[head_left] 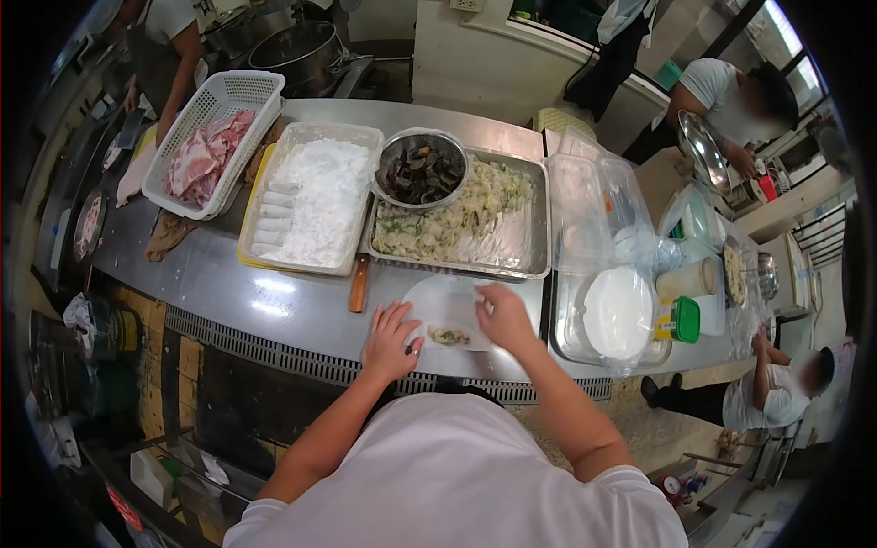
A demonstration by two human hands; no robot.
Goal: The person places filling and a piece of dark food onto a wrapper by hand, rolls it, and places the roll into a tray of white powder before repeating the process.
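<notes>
A thin, pale round wrapper lies flat on the steel counter in front of me. A small mound of greenish-white filling sits near its close edge. My left hand rests open at the wrapper's left side, fingers spread. Over its right side is my right hand, fingers curled; what they pinch, if anything, I cannot make out. Behind the wrapper, a metal tray holds more of the filling. A metal bowl of dark pieces stands on that tray.
To the left, a white tub holds white powder and several pale rolls. A wooden handle sticks out beside it. Farther left is a white basket of raw meat. Plastic containers stand on the right. Other people work around the counter.
</notes>
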